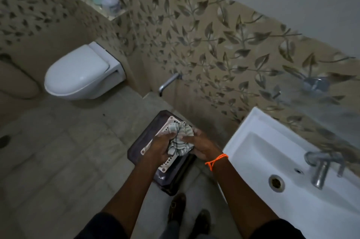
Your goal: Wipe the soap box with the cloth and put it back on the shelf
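Both hands are bunching the cloth (180, 139): left hand (161, 144) and right hand (201, 146) fingers clamped on it. Wiping seems underway; the soap box itself is hidden, shelving comes next.

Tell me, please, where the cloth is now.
In the head view, low centre, the crumpled cloth is gripped between the left hand and right hand, over the dark soap box, left of the sink.

Both bare forearms reach forward and downward, hands close together: the left hand (162, 146) curled tight, the right hand (200, 146) (orange thread bracelet (215, 160) at the wrist) curled facing it.
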